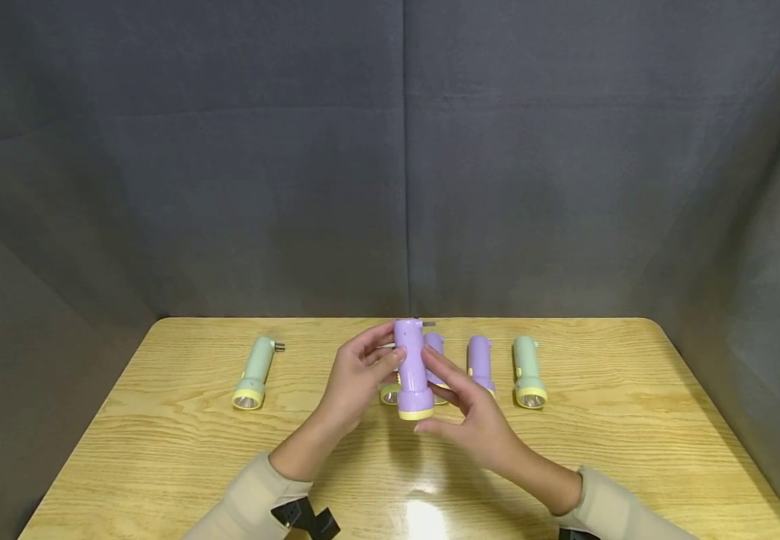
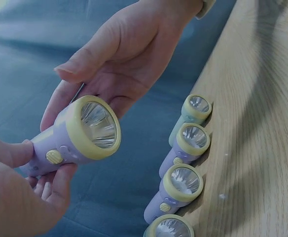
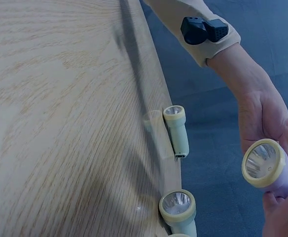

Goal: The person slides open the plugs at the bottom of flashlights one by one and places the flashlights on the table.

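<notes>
My left hand (image 1: 356, 379) grips a purple flashlight (image 1: 412, 371) with a yellow rim, thumb on one side of its body and fingers behind. The flashlight is raised over the table, lens end down, metal prongs sticking out sideways near its top. On its other side is my right hand (image 1: 481, 427), the forefinger at the body and the thumb apart below the rim. In the left wrist view the lens and a yellow switch (image 2: 54, 157) show, and the right fingers reach behind the head. The right wrist view shows the lens (image 3: 262, 160) too.
On the wooden table (image 1: 586, 465), a green flashlight (image 1: 258, 367) with prongs out lies at left. Behind the hands are another green flashlight (image 1: 390, 394) and a purple one (image 1: 435, 343), both partly hidden. A purple (image 1: 479, 356) and a green flashlight (image 1: 527, 364) lie further right.
</notes>
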`<act>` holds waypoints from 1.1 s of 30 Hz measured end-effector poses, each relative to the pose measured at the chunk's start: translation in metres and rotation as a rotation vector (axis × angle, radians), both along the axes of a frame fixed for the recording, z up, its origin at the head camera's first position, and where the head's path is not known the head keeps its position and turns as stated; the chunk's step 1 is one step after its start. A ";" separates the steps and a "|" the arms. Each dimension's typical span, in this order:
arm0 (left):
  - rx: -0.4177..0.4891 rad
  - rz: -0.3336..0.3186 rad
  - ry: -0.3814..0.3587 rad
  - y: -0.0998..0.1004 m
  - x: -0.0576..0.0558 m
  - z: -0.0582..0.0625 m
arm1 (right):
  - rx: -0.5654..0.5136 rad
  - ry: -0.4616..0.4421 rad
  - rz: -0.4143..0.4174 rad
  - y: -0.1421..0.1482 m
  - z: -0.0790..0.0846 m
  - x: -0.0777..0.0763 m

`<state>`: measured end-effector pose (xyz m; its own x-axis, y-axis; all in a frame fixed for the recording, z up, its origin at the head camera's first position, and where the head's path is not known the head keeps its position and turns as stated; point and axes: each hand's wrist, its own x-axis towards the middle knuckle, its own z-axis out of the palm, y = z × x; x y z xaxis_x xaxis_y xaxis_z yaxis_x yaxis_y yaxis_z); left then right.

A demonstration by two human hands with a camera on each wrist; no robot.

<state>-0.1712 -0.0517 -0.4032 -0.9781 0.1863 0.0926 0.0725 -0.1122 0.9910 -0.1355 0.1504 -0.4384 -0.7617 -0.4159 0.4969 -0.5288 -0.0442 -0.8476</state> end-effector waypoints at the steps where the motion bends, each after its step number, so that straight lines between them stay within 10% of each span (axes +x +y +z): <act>1: -0.001 0.002 -0.004 0.000 0.000 0.000 | 0.017 0.006 0.000 0.000 0.000 0.000; 33: 0.052 0.030 -0.077 0.000 0.001 -0.008 | 0.025 -0.105 -0.064 -0.005 -0.002 0.004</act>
<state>-0.1701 -0.0513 -0.4107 -0.9878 0.1538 0.0261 0.0007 -0.1625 0.9867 -0.1310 0.1455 -0.4405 -0.8342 -0.3764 0.4030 -0.4381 0.0085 -0.8989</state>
